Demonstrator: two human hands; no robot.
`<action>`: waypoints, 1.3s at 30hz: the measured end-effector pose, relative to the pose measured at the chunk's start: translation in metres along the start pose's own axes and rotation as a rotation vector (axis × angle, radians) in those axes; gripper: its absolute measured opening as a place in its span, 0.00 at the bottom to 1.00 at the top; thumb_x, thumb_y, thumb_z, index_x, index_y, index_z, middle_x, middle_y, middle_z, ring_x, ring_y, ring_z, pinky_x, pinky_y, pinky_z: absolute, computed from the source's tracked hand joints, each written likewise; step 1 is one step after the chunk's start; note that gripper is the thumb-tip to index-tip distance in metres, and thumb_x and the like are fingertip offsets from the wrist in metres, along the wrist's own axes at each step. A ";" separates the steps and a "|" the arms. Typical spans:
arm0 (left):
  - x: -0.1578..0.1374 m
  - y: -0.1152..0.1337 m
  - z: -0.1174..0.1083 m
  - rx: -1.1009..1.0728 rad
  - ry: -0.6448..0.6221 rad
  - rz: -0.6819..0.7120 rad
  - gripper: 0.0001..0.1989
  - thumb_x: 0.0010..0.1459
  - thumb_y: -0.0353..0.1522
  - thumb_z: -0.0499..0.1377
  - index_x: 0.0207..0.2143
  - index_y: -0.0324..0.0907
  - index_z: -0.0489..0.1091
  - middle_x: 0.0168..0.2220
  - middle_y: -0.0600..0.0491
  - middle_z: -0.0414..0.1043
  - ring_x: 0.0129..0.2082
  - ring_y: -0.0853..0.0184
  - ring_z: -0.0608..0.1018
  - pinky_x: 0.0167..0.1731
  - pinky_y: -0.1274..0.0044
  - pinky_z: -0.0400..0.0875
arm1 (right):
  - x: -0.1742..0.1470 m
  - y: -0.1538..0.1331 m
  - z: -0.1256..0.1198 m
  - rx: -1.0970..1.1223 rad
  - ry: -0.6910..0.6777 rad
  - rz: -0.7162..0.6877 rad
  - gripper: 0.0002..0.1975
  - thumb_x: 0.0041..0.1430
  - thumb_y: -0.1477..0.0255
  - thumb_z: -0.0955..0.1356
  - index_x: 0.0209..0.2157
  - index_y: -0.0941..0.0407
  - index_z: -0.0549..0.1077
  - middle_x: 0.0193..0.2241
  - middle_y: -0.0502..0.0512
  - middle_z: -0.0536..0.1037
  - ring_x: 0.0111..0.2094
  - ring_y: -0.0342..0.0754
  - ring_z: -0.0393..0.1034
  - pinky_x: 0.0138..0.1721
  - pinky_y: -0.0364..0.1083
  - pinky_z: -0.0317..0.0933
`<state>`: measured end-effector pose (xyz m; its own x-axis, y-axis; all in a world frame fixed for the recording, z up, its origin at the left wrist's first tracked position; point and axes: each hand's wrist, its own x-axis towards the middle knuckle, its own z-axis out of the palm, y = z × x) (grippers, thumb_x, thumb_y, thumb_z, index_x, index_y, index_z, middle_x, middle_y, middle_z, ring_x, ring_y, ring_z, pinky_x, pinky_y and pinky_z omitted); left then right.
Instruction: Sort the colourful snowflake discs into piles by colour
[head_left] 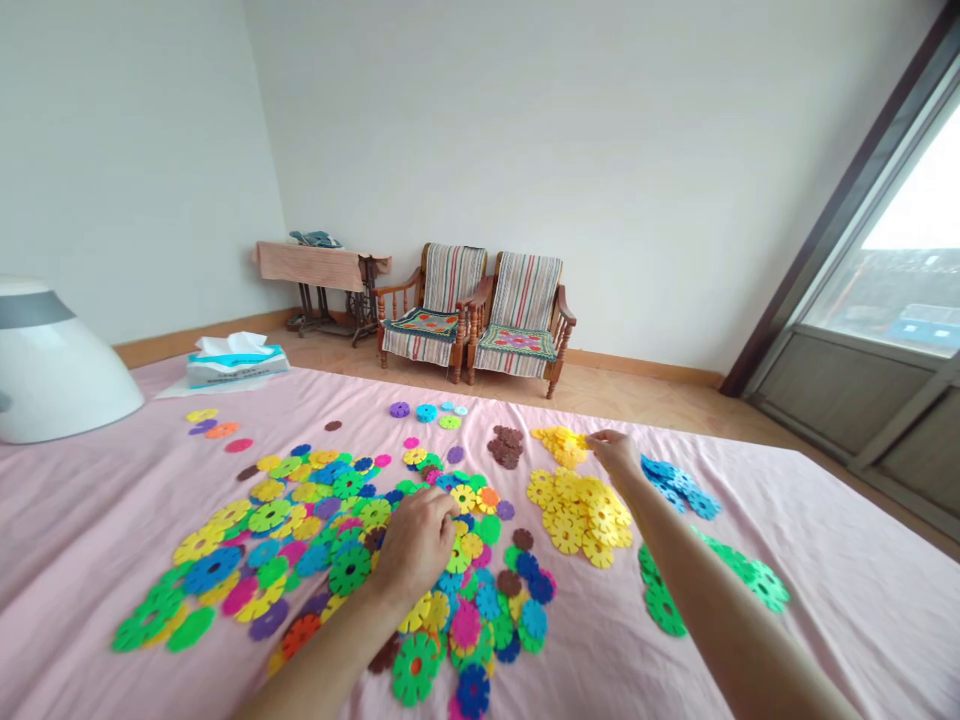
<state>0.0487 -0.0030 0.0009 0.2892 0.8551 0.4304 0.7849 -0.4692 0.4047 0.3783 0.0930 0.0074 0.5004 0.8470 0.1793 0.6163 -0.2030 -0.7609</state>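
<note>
A mixed heap of notched plastic snowflake discs (pixel 270 515) in many colours and sizes spreads over the pink cloth. My left hand (pixel 420 535) rests over the right part of this heap, its fingers curled downward; what they hold, if anything, is hidden. My right hand (pixel 613 455) reaches to the far side, pinching a small yellow snowflake disc (pixel 583 440) at the edge of a pile of small yellow discs (pixel 562 447). Nearer to me lies a pile of larger yellow discs (pixel 577 512). Small brown discs (pixel 506 446) are grouped to the left of the yellow ones.
Blue discs (pixel 679 485) and green discs (pixel 739 570) form groups at the right, partly behind my forearm. Several loose discs lie along the far edge. A tissue box (pixel 238 367) and a white appliance (pixel 56 375) stand at left. Two wooden chairs (pixel 521 310) are beyond the table.
</note>
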 end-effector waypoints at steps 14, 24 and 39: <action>0.000 0.001 -0.001 0.018 -0.021 -0.019 0.13 0.50 0.19 0.51 0.28 0.42 0.70 0.30 0.53 0.72 0.36 0.64 0.73 0.39 0.74 0.66 | 0.030 -0.011 0.030 -0.053 -0.132 0.174 0.17 0.61 0.66 0.65 0.50 0.58 0.67 0.48 0.57 0.70 0.44 0.49 0.69 0.43 0.52 0.67; 0.002 -0.003 -0.002 -0.078 0.040 -0.062 0.17 0.49 0.17 0.49 0.31 0.41 0.73 0.33 0.51 0.74 0.38 0.63 0.75 0.41 0.72 0.68 | -0.103 -0.058 0.006 0.041 -0.400 -0.461 0.08 0.52 0.73 0.65 0.28 0.55 0.76 0.25 0.51 0.78 0.28 0.46 0.72 0.29 0.42 0.62; 0.004 -0.009 -0.001 -0.044 0.046 -0.069 0.16 0.49 0.18 0.49 0.30 0.41 0.73 0.32 0.51 0.75 0.36 0.63 0.76 0.39 0.73 0.69 | -0.199 -0.078 0.025 -0.076 -0.472 -0.822 0.09 0.58 0.75 0.64 0.31 0.49 0.76 0.30 0.53 0.75 0.36 0.51 0.68 0.37 0.47 0.61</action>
<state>0.0421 0.0042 0.0003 0.2092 0.8749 0.4367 0.7768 -0.4199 0.4692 0.2152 -0.0477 0.0155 -0.3947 0.8466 0.3570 0.7122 0.5274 -0.4633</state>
